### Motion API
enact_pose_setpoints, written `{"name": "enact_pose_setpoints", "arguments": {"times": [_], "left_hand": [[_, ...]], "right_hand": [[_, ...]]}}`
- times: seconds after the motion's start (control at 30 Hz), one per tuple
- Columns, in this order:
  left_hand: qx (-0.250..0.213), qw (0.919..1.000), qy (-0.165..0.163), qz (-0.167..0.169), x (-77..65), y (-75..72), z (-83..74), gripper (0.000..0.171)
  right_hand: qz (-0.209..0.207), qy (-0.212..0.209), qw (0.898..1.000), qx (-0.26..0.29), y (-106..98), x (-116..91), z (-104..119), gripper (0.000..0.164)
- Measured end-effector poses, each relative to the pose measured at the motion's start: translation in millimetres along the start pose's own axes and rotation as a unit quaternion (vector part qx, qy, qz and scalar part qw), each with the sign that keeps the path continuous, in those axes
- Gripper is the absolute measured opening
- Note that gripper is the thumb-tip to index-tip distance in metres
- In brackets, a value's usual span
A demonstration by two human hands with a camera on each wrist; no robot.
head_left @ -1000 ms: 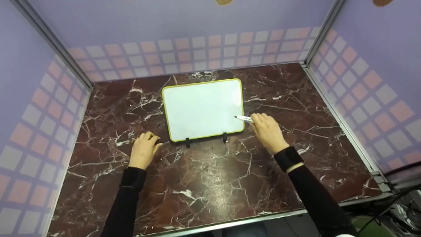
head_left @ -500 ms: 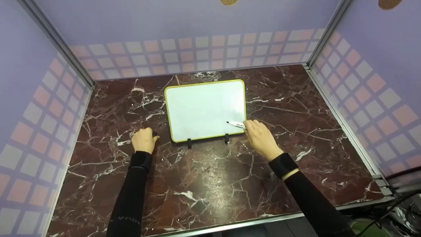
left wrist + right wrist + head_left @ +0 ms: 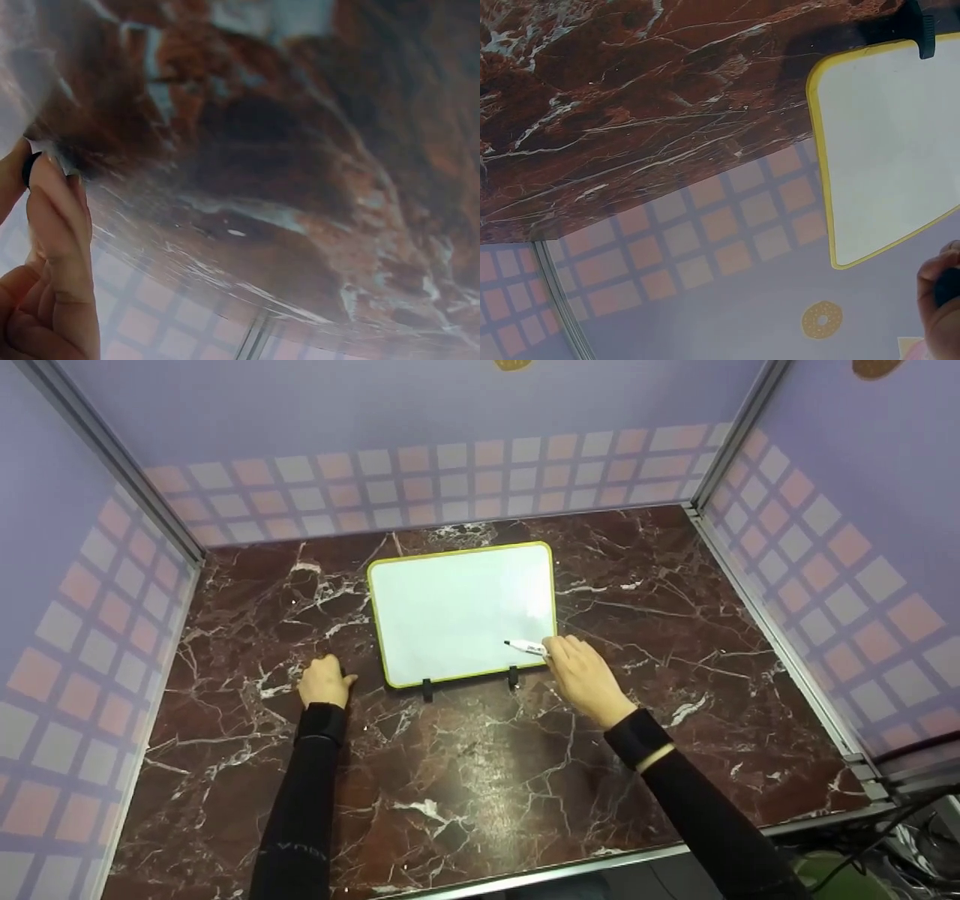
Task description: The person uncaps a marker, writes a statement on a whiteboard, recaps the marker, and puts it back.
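Observation:
A whiteboard (image 3: 461,615) with a yellow rim stands on the table, held up by two black feet (image 3: 427,690). In the head view my right hand (image 3: 589,679) grips a white marker (image 3: 527,648), whose dark tip points left and overlaps the board's lower right part. The right wrist view catches only some of these fingers, around the marker's black end (image 3: 946,286). Left of the board, my left hand (image 3: 322,682) is low over the table. Its thumb and fingers pinch a small black cap (image 3: 31,169), partly hidden by the fingers.
The brown marbled table (image 3: 480,780) has a metal front edge (image 3: 525,871). Lilac walls with pink and white squares (image 3: 450,480) enclose its back and both sides. Cables (image 3: 892,840) and a green container (image 3: 836,877) lie beyond the front right corner.
My right hand has moved left and a little toward the front, carrying the marker along the board. The left hand has turned and shifted slightly toward the back. The whiteboard has stayed in place.

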State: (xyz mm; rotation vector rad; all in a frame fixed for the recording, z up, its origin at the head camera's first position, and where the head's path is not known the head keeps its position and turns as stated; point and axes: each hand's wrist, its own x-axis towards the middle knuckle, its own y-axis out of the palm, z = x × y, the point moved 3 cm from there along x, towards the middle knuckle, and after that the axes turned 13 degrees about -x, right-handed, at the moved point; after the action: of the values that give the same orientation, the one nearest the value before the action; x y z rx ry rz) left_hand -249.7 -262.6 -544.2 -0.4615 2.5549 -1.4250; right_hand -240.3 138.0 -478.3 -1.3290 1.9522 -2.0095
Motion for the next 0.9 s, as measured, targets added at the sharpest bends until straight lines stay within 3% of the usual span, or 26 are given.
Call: {"name": "enact_pose_setpoints", "arguments": {"times": [0.13,0.27,0.37,0.43,0.53,0.6,0.7,0.8,0.9], "left_hand": [[0.016,0.9995,0.023,-0.011,-6.6,-6.6,-1.6,0.041],[0.009,0.9948,0.087,-0.052,-22.3,-26.7,-21.9,0.034],[-0.028,0.9838,0.160,-0.076,-38.3,-44.8,-52.9,0.026],[-0.046,0.9689,0.228,-0.084,-49.5,-53.1,-76.7,0.020],[-0.050,0.9294,0.352,-0.098,-65.6,-56.4,-110.2,0.014],[-0.048,0.8946,0.430,-0.111,-77.1,-54.7,-128.5,0.014],[-0.021,0.8419,0.522,-0.134,-96.4,-48.9,-149.3,0.020],[0.040,0.7992,0.576,-0.167,-114.0,-40.0,-162.6,0.029],[0.098,0.7694,0.600,-0.196,-123.7,-28.6,-168.9,0.038]], "right_hand": [[0.001,-0.001,1.000,0.001,0.2,3.1,4.5,0.015],[0.003,0.016,0.999,0.027,-2.7,8.4,8.1,0.017],[0.012,0.036,0.998,0.060,-5.7,12.3,10.7,0.019],[0.018,0.048,0.996,0.078,-7.3,14.8,13.0,0.021],[0.024,0.066,0.993,0.095,-8.5,18.5,17.9,0.024],[0.025,0.075,0.992,0.098,-8.7,21.0,22.3,0.024],[0.026,0.079,0.991,0.105,-9.3,23.8,30.8,0.025],[0.030,0.072,0.990,0.116,-11.1,24.9,40.8,0.025],[0.035,0.055,0.990,0.124,-13.4,24.7,51.6,0.025]]}}
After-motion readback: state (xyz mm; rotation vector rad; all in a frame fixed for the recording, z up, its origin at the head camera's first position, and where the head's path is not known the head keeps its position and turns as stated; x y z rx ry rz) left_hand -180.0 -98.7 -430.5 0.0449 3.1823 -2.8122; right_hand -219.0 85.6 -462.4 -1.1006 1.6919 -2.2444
